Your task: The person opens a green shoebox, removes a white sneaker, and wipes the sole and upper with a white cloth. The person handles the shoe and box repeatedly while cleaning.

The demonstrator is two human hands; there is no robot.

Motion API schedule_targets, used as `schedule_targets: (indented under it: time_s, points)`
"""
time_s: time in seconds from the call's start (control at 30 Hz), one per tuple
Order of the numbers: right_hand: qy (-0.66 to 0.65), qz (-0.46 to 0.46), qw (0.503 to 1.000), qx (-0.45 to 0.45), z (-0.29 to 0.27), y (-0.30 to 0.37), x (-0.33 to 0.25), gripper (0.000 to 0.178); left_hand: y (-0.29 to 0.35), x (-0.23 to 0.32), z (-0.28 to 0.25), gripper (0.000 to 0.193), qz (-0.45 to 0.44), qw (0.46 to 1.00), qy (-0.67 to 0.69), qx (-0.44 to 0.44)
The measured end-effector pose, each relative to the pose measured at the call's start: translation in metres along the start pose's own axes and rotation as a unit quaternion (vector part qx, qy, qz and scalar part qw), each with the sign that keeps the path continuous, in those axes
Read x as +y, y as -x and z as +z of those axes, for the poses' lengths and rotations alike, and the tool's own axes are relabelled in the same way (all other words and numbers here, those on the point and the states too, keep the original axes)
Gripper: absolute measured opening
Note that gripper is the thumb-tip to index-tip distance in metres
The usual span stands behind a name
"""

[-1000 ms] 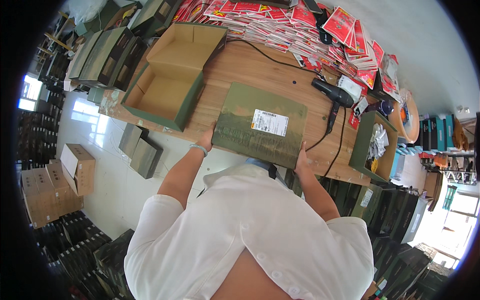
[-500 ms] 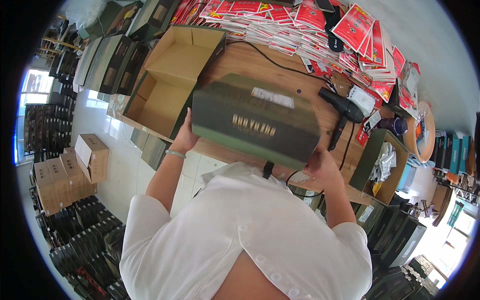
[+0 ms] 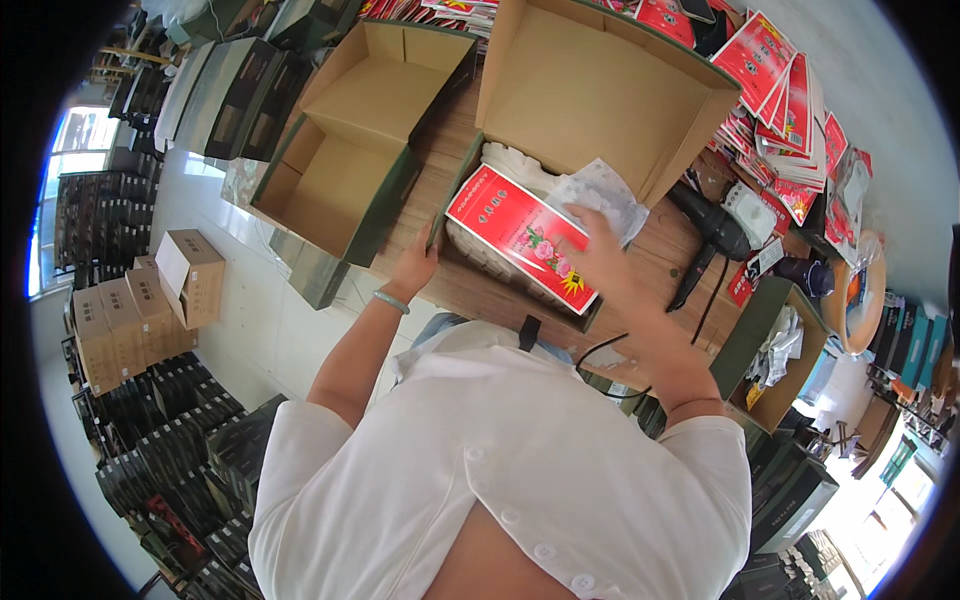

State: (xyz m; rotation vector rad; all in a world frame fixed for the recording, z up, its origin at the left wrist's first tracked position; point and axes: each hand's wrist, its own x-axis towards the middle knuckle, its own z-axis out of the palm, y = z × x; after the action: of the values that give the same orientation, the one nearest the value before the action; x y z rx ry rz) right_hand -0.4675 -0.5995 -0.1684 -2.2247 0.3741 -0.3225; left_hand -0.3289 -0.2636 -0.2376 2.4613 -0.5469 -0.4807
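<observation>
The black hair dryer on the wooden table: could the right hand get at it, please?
Probably yes: the hair dryer lies right of the right hand, its handle uncovered, and the open brown cardboard lid seems not to block it.

Red pkt [image 3: 518,236], pink floral; grn/tan box [image 3: 610,100].

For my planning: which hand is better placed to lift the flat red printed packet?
Probably the right hand, over the packet; the left hand is at the open green cardboard box beneath.
</observation>
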Motion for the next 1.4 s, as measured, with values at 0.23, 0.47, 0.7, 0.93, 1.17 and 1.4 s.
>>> schedule_targets:
  time_s: [0.23, 0.47, 0.7, 0.93, 1.17, 1.4]
  points:
    - [0.217, 0.174, 0.948, 0.155, 0.024, -0.019, 0.028, 0.050, 0.006, 0.016, -0.014, 0.056, -0.031, 0.999, 0.019, -0.032]
    - [0.161, 0.028, 0.951, 0.261, -0.030, -0.026, -0.012, 0.007, -0.006, -0.019, -0.028, 0.058, 0.089, 0.988, 0.035, -0.122]
    - [0.323, 0.349, 0.861, 0.179, -0.016, -0.032, -0.009, 0.067, -0.003, 0.006, -0.148, 0.046, 0.258, 0.958, -0.009, -0.127]
    - [0.277, 0.507, 0.810, 0.098, 0.042, -0.013, 0.068, 0.078, -0.003, -0.081, -0.200, 0.043, 0.313, 0.942, -0.113, 0.040]
    - [0.261, 0.505, 0.815, 0.117, 0.080, -0.018, 0.016, 0.071, 0.001, -0.137, -0.200, 0.049, 0.230, 0.971, -0.046, -0.055]
    - [0.407, 0.411, 0.796, 0.177, 0.067, -0.032, -0.011, 0.034, 0.001, -0.163, -0.180, 0.052, 0.246, 0.956, -0.065, -0.149]
